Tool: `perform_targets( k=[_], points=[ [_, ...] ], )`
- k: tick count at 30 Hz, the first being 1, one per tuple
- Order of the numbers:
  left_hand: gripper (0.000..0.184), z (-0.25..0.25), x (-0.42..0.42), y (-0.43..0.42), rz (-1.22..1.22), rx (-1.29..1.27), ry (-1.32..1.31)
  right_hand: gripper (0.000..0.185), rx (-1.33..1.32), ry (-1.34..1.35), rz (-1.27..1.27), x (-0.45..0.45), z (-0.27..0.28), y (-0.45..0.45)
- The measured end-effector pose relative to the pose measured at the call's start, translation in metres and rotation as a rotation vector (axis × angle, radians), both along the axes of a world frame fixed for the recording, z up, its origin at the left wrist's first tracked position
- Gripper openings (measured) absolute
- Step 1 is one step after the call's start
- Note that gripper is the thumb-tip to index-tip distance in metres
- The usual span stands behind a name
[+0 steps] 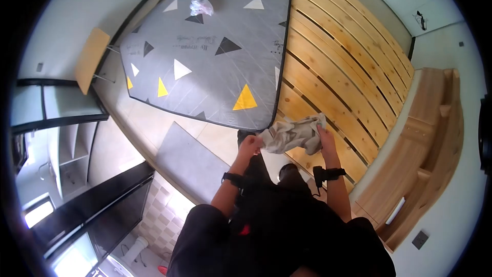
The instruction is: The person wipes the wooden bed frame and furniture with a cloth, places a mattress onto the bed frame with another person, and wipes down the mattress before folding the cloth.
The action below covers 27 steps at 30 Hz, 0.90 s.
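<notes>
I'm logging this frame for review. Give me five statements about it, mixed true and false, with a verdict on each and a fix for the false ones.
1. The left hand and right hand both hold the crumpled beige cloth. True.
2. In the picture, the wooden slats lie to the left of the grey mattress. False: they lie to its right.
3. A dark strap is worn on the right wrist. True.
4. The crumpled plastic lies on the wooden slats. False: it lies on the grey mattress.
5. The grey mattress is marked with yellow, white and dark triangles. True.
</notes>
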<state>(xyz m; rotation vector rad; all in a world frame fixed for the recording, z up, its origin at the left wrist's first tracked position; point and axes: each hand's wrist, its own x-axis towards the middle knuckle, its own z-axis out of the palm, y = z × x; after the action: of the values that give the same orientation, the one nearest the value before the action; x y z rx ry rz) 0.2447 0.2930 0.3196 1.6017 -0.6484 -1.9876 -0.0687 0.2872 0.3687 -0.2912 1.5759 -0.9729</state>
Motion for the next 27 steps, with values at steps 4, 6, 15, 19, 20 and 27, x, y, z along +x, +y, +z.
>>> perform_targets(
  k=[4, 6, 15, 19, 20, 27],
  points=[
    [0.037, -0.006, 0.054, -0.072, -0.118, -0.465, -0.343, 0.036, 0.058, 0.272, 0.219, 0.024, 0.002, -0.061],
    [0.039, 0.011, 0.071, -0.114, -0.002, -0.125, -0.348, 0.038, -0.09, 0.311, 0.291, 0.035, 0.003, -0.086],
    [0.027, -0.105, 0.133, -0.175, -1.131, -0.44, -1.004, 0.041, 0.38, 0.619, 1.088, 0.005, -0.114, -0.05],
    [0.028, -0.14, 0.131, -0.157, -1.015, -0.414, -0.839, 0.038, 0.464, 0.287, 0.995, 0.038, -0.097, -0.018],
    [0.029, -0.138, 0.129, -0.154, -0.818, -0.428, -0.678, 0.037, 0.322, 0.326, 0.902, 0.038, -0.11, -0.011],
    [0.045, -0.17, 0.122, -0.151, -0.672, -0.441, -0.79, 0.041, 0.133, 0.562, 0.894, 0.052, -0.194, -0.076]
  ],
)
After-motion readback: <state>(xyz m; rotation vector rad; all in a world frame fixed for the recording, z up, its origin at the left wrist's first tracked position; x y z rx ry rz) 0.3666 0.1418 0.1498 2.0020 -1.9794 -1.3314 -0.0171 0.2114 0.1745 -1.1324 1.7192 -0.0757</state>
